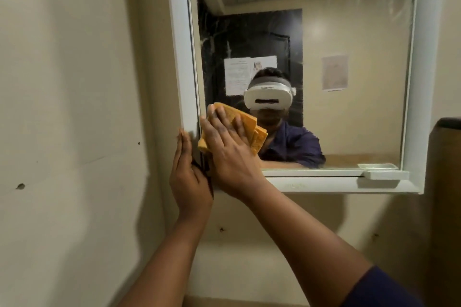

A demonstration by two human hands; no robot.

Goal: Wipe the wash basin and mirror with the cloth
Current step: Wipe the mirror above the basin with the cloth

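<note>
A folded orange cloth [259,136] lies flat against the lower left corner of the mirror [349,82]. My right hand [229,152] presses it to the glass with straight, spread fingers. My left hand [187,174] rests flat, fingers straight, against the white frame [180,57] on the mirror's left side. Wipe streaks show on the glass at the top right. The wash basin is hidden below my arms.
A narrow white shelf [324,185] runs along the mirror's bottom, with a small white soap tray [385,174] at its right end. Cream wall [74,107] lies to the left. A brown edge [444,182] stands at the far right.
</note>
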